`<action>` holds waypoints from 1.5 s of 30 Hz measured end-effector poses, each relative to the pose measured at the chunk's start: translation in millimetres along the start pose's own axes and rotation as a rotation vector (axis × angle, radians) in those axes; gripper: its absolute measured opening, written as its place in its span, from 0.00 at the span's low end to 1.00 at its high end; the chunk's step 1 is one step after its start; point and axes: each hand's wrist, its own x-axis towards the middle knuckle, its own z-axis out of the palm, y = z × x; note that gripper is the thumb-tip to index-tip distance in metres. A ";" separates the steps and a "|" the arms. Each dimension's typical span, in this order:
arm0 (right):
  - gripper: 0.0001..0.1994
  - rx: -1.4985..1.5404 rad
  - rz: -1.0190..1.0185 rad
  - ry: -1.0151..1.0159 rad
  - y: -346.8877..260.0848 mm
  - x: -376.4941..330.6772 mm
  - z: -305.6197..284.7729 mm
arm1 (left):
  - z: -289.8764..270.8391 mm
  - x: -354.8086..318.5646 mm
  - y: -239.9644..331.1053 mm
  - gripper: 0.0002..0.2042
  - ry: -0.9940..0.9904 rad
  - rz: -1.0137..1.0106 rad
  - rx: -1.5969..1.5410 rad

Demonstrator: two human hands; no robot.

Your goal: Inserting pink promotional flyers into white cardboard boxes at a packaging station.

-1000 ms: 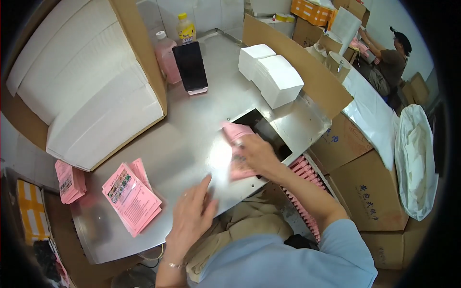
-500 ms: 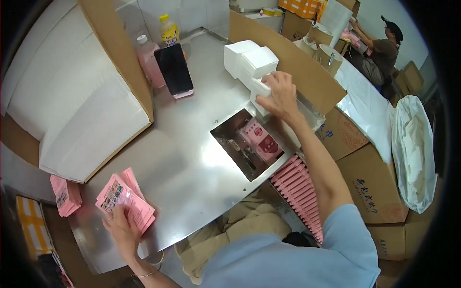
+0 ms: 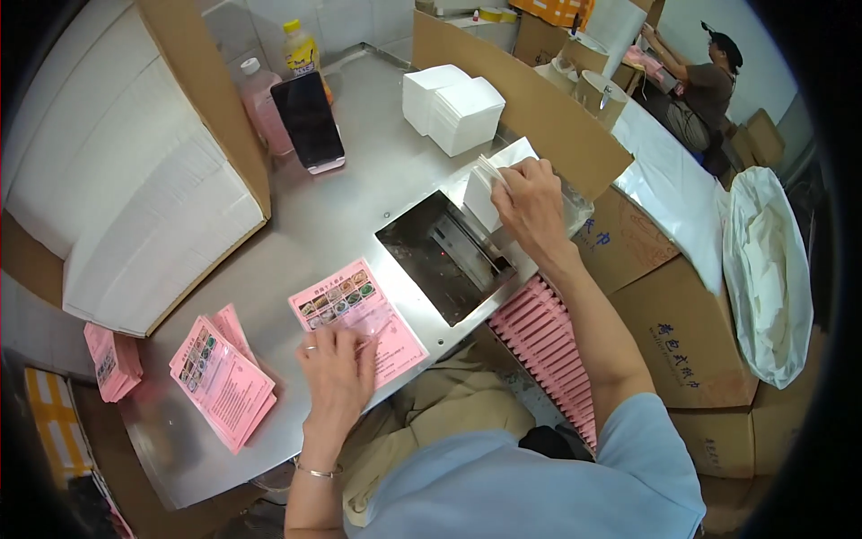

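Leaflet (image 3: 359, 316), pink and printed with small pictures near its top, lies flat on the steel table (image 3: 341, 216), just left of the rectangular opening (image 3: 446, 256) cut into the tabletop. The left hand (image 3: 337, 368) rests on the leaflet's near edge, fingers spread and flat, pressing rather than gripping. At the far right corner of the opening, the right hand (image 3: 530, 202) is closed in a pinch on a thin white sheet (image 3: 489, 184) taken from a small pile lying there.

Left of the opening and nearer the table's front edge, a fanned stack of pink leaflets (image 3: 224, 377) lies on the steel, with a smaller pink bundle (image 3: 112, 359) further left, off the table's edge. Below the opening, under the table's front right side, a row of packed pink packets (image 3: 552, 346) stands on edge. Beyond the opening, two stacks of white paper (image 3: 453, 108) sit side by side. Far left of it, a dark phone (image 3: 308, 121) leans upright against a pink bottle (image 3: 260, 99), with a yellow-capped bottle (image 3: 301, 49) behind. A big open carton of white sheets (image 3: 126, 171) fills the table's left side. Right of the opening stand brown cartons (image 3: 682, 341) and a white bag (image 3: 768, 269); another person (image 3: 700, 85) works well beyond.
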 end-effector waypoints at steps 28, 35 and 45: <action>0.08 -0.094 -0.124 -0.028 -1.6 -4.6 0.2 | 22.1 13.4 21.9 0.26 0.156 -0.108 0.344; 0.20 0.085 -0.023 0.083 6.8 -2.9 0.2 | 20.6 7.8 20.8 0.24 -0.004 -0.151 0.216; 0.19 0.316 -0.626 -0.300 -117.6 -104.4 13.3 | 5.0 11.3 22.5 0.39 -0.097 -0.019 -0.121</action>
